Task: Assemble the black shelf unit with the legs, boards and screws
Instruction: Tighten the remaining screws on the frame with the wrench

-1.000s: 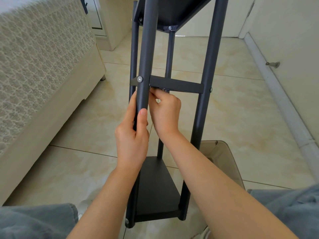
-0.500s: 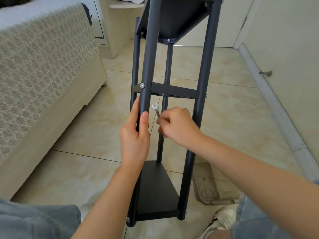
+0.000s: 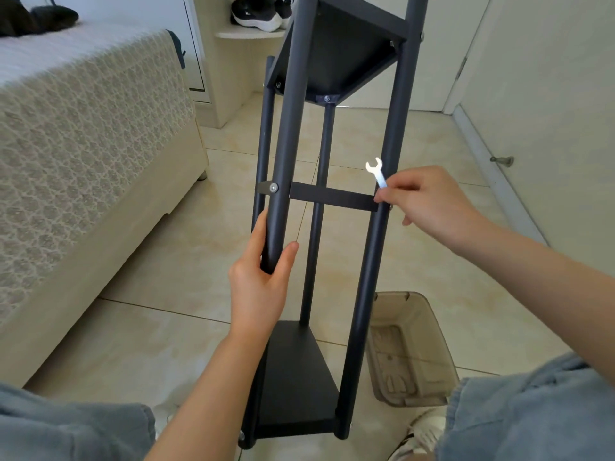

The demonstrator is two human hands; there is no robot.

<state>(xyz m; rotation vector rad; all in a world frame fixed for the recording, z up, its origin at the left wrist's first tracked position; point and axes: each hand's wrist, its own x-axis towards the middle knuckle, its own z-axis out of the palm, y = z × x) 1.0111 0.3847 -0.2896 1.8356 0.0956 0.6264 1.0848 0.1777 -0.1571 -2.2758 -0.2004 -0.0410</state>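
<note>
Tightening screws: left hand (image 3: 263, 287) is gripping a leg (image 3: 293, 128), right hand (image 3: 429, 204) pinching the spanner (image 3: 377, 173); probably seating it next on the three-o'clock screw (image 3: 390, 206).

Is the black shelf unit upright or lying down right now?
Upright: its legs rise from the floor, with the bottom board seen from above and the upper board from below.

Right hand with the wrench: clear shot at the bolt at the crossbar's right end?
Probably yes. The right hand pinches the wrench beside that bolt, nothing between them; the left hand grips the other front leg, out of the way.
</note>
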